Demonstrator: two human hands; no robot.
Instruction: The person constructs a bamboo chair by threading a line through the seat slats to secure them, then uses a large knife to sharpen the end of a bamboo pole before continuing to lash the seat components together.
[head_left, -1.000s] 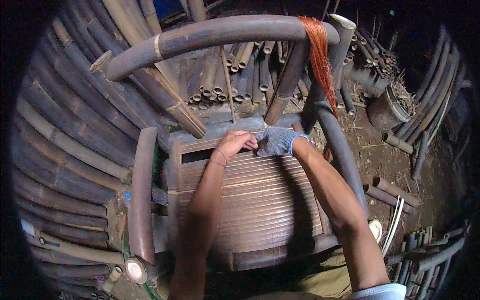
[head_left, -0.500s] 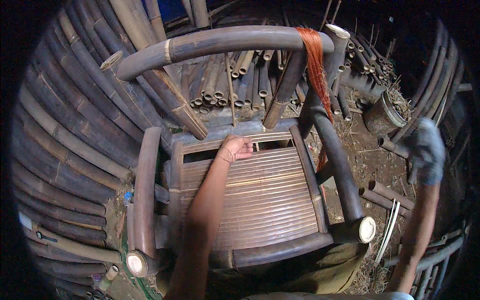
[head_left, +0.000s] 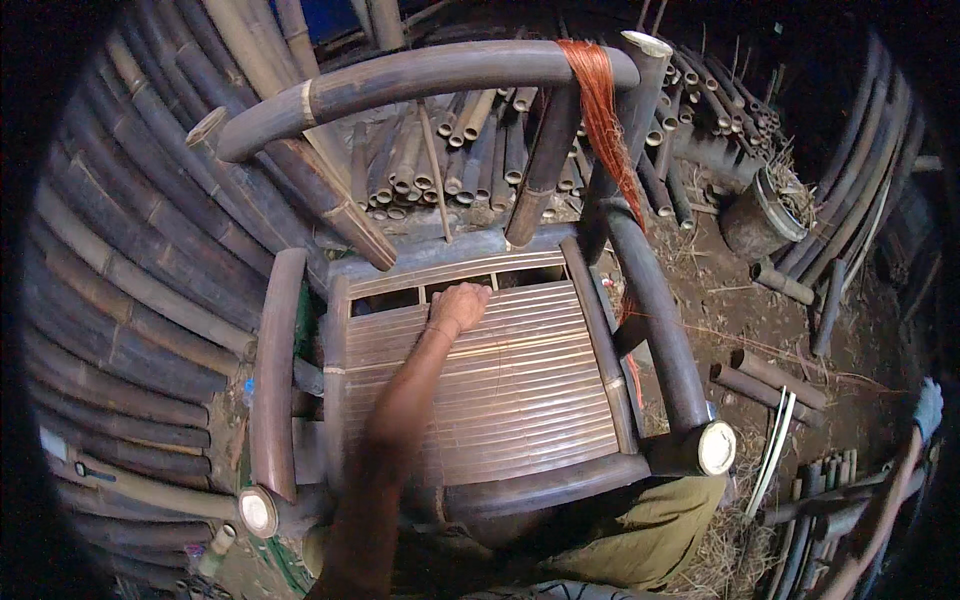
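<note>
A dark bamboo armchair (head_left: 650, 300) stands in front of me, its seat made of thin bamboo slats (head_left: 520, 400). My left hand (head_left: 460, 305) rests on the slats, fingers curled at the edge of the gap near the back rail; what they pinch is hidden. Far to the right, my right hand (head_left: 928, 405) in a grey-blue glove is stretched out and looks closed. A thin orange strand (head_left: 770, 347) runs from the chair's right side towards it. An orange bundle of strands (head_left: 600, 100) hangs over the top rail of the backrest.
Bamboo poles (head_left: 130, 290) line the left side. Cut bamboo tubes (head_left: 440, 170) are stacked behind the chair. On the right are a bucket of shavings (head_left: 765, 220), short tubes (head_left: 775, 380) and two pale strips (head_left: 772, 450) on the littered ground.
My right hand has moved outward and down to the far right, and the orange strand now shows stretched across. The left hand stays at the gap, its fingers turned down. The view has shifted slightly.
</note>
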